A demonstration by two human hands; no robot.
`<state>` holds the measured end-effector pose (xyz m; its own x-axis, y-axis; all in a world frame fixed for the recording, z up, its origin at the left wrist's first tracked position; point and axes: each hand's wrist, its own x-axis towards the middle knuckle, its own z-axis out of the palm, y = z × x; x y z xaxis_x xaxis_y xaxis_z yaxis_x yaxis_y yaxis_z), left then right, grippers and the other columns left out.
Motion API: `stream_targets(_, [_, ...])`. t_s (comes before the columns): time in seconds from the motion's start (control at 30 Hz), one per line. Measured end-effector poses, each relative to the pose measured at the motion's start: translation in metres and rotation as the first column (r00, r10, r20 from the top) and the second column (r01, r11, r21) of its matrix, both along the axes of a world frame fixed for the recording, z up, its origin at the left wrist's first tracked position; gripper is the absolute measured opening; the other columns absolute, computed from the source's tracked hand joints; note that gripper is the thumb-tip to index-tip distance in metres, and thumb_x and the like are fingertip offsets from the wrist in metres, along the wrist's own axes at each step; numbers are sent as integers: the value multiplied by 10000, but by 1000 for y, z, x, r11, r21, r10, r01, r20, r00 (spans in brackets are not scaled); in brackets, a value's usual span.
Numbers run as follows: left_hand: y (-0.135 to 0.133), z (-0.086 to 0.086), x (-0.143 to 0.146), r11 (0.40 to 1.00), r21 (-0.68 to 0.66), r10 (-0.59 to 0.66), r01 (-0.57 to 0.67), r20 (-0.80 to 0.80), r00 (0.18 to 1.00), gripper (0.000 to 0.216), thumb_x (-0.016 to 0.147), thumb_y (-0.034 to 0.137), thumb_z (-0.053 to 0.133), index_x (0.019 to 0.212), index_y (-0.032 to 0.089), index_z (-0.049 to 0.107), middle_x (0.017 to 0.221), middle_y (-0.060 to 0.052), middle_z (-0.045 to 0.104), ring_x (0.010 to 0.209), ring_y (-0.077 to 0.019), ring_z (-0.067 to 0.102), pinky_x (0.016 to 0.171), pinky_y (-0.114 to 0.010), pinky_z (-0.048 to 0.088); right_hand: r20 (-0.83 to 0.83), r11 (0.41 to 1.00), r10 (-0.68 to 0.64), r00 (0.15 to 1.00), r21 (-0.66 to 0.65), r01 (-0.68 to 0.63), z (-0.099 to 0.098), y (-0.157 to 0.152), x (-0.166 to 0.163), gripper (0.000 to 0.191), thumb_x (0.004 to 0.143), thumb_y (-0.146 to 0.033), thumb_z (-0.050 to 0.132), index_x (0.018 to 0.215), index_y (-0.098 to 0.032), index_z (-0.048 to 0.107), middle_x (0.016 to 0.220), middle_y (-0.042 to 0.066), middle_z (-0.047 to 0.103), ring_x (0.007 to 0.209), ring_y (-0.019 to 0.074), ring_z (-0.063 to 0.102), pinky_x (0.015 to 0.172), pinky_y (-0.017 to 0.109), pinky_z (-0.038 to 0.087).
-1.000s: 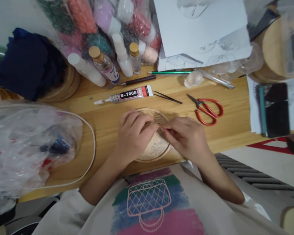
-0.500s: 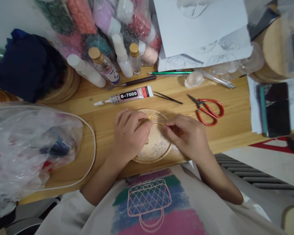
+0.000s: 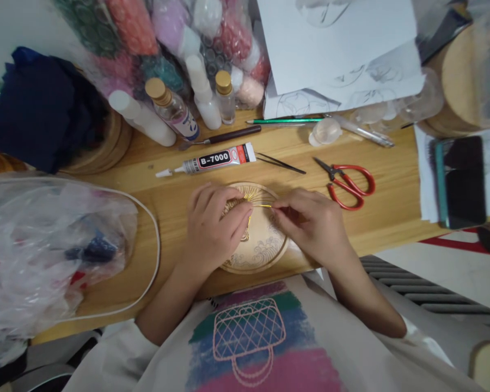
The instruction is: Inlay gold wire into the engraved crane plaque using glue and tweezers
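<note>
A round pale wooden disc (image 3: 255,261) lies on the table, with line drawings of waves and fine gold wirework on its upper part. My left hand (image 3: 216,226) rests over its left side, thumb and forefinger closed at one end of a thin gold wire (image 3: 263,206). At the disc's right edge my right hand (image 3: 312,220) pinches the wire's other end between thumb and fingertips. The wire runs straight between the two hands, just above the disc. My left fingers hide part of the wirework.
Red-handled scissors (image 3: 351,188) lie to the right of the disc. Behind it are black tweezers (image 3: 281,163), a B-7000 glue tube (image 3: 212,159) and a dark-handled tool (image 3: 232,135). Bottles (image 3: 173,111) and drawing sheets (image 3: 338,49) stand farther back. A white cable (image 3: 157,239) curves at left.
Both hands stay nearly in place, still on the wire. My right hand has shifted very slightly, and the stretch of gold wire between the hands shows more clearly.
</note>
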<state>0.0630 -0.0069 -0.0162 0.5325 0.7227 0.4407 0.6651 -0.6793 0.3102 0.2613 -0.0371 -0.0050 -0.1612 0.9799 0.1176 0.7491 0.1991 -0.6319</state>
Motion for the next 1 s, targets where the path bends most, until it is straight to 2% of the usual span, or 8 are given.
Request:
stream_targets(0.13, [0, -1, 0, 1000, -6, 11, -11, 7, 1000, 36, 888, 196, 631, 872, 227, 639, 956, -24, 658, 931, -202, 561, 919, -396, 453, -2, 1000, -3, 1000, 14, 3, 0, 1, 1, 116, 858, -184, 596, 807, -172, 701, 716, 22, 691, 633, 153, 618, 611, 281, 432])
stream_targets(0.5, [0, -3, 0, 1000, -21, -5, 5, 24, 1000, 74, 858, 143, 643, 823, 207, 633, 957, -30, 641, 942, -201, 539, 907, -391, 449, -48, 991, -134, 990, -21, 133, 2, -8, 4, 71, 839, -179, 638, 807, -190, 701, 715, 8, 707, 620, 139, 605, 573, 264, 422])
stream_targets(0.73, [0, -3, 1, 1000, 2, 16, -16, 4, 1000, 90, 837, 147, 662, 806, 222, 622, 944, -15, 648, 913, -201, 553, 881, -383, 470, -58, 970, -230, 972, -90, 224, 1, -18, 3, 81, 843, -219, 633, 807, -201, 703, 718, 14, 705, 618, 146, 604, 569, 280, 436])
stream_targets(1.0, [-1, -3, 0, 999, -43, 16, -17, -25, 1000, 86, 866, 160, 623, 824, 234, 635, 971, -23, 656, 933, -205, 565, 876, -388, 454, 36, 956, -292, 956, -28, 293, 0, -28, -6, 113, 853, -205, 607, 769, -193, 682, 659, 7, 661, 570, 131, 564, 546, 271, 410])
